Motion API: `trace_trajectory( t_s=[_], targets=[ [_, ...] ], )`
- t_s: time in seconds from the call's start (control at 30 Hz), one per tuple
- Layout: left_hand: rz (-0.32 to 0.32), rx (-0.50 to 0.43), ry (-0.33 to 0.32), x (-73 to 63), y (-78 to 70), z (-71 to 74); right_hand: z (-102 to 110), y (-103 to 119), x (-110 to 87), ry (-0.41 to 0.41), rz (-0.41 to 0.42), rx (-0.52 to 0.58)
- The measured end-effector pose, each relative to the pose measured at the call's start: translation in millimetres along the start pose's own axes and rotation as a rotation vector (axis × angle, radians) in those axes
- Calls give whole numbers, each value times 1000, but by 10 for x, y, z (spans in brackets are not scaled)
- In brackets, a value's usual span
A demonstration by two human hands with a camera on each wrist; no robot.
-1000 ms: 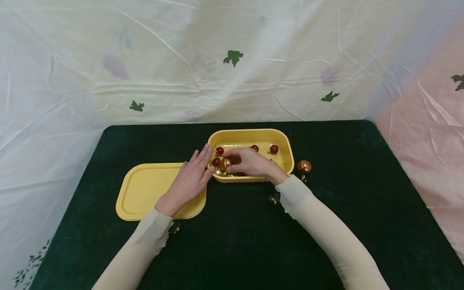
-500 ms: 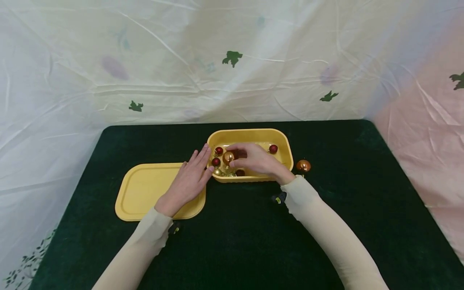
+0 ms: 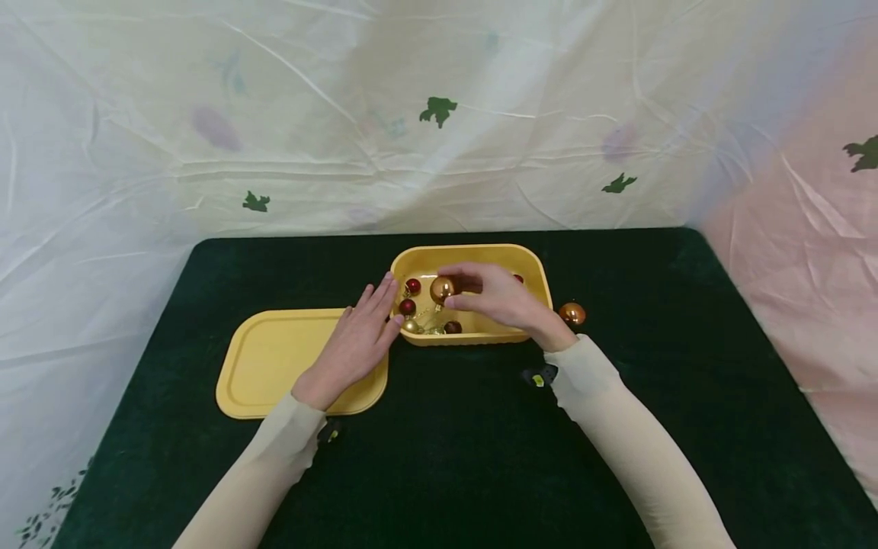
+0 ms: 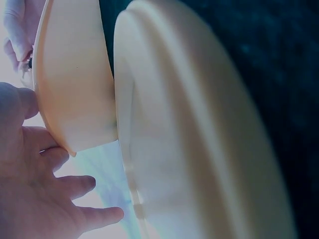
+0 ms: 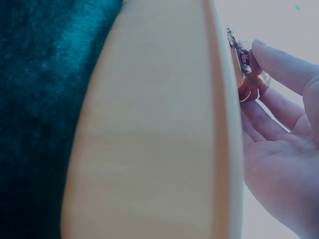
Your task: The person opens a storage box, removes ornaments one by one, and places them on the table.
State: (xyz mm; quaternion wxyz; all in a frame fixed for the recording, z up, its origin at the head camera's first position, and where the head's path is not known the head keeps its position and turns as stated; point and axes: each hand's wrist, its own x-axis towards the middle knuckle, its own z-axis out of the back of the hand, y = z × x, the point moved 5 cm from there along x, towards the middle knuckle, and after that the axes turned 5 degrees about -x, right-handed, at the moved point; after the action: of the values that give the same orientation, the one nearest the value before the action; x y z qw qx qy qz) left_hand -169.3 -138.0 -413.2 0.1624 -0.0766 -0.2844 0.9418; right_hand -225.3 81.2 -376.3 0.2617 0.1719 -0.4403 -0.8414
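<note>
Pinched between the thumb and fingers of my right hand (image 3: pixel 499 299) is a shiny copper-coloured bauble (image 3: pixel 442 290), held over a yellow plastic box (image 3: pixel 473 340). The right wrist view shows the bauble (image 5: pixel 249 92) at the fingertips, partly behind the box wall (image 5: pixel 154 124). My left hand (image 3: pixel 353 343) lies with straight fingers against the box's left end, its thumb touching the rim. In the box are small dark red baubles (image 3: pixel 408 307), a gold bauble (image 3: pixel 410 325) and a darker ball (image 3: pixel 453 327). My right hand hides part of the inside.
A flat yellow lid (image 3: pixel 274 358) lies left of the box, partly under my left forearm. Another copper bauble (image 3: pixel 572 313) rests on the dark green tablecloth (image 3: pixel 439 465) just right of the box. A pale patterned curtain (image 3: pixel 439 175) hangs behind the table.
My right hand has lifted the copper bauble from the box's left part and carried it a little up and to the right. My left hand has stayed at the box's end.
</note>
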Motion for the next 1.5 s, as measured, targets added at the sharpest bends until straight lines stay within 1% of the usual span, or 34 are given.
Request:
trace_trajectory(
  t_s=[0.3,0.63,0.87,1.27,1.5],
  targets=[
    [10,-4,6,5,-10,9,110,61,-121,-25,31,18],
    [1,-2,3,9,-7,7,217,64,-282,-38,-8,50],
    [-2,1,8,8,10,-11,308,27,-419,-54,-8,35],
    [2,-4,9,10,3,-4,539,-50,-702,-114,-41,0],
    [24,0,23,6,13,-9,636,-103,-838,-150,-64,-8]
  ],
)
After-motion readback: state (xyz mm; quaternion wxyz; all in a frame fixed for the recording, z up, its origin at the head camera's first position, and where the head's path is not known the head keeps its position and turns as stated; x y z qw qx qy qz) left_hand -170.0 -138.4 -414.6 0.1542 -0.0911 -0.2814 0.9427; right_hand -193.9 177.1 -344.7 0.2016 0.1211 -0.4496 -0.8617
